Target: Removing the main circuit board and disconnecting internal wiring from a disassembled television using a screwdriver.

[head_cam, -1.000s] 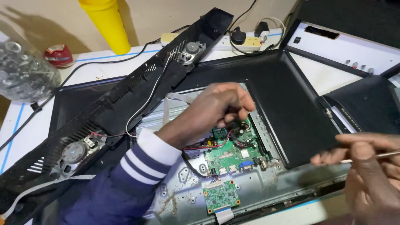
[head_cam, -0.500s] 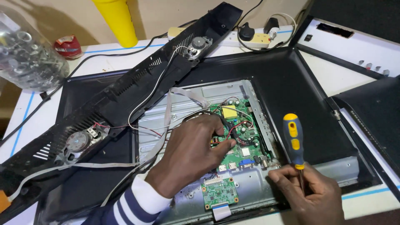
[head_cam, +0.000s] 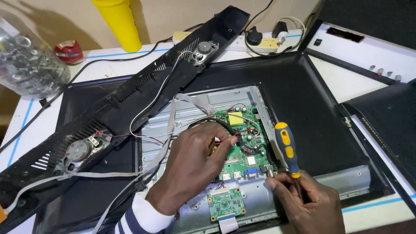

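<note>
I see my left hand (head_cam: pixel 195 167) flat on the green main board (head_cam: pixel 242 147), fingers spread over red & black wires (head_cam: pixel 225 138). Right hand (head_cam: pixel 307 203) is closed round a screwdriver (head_cam: pixel 287 145), yellow/blue handle up, shaft hidden in the grip, just beside the board's lower right corner. Small board (head_cam: pixel 225 203) sits below. Speaker bar (head_cam: pixel 130 99) lies diagonally across the TV back (head_cam: pixel 312 108), w/ white cable trailing. Yellow tube (head_cam: pixel 118 21), screw jar (head_cam: pixel 26 56), power strip (head_cam: pixel 242 41) at worktop (head_cam: pixel 108 63) far edge.
</note>
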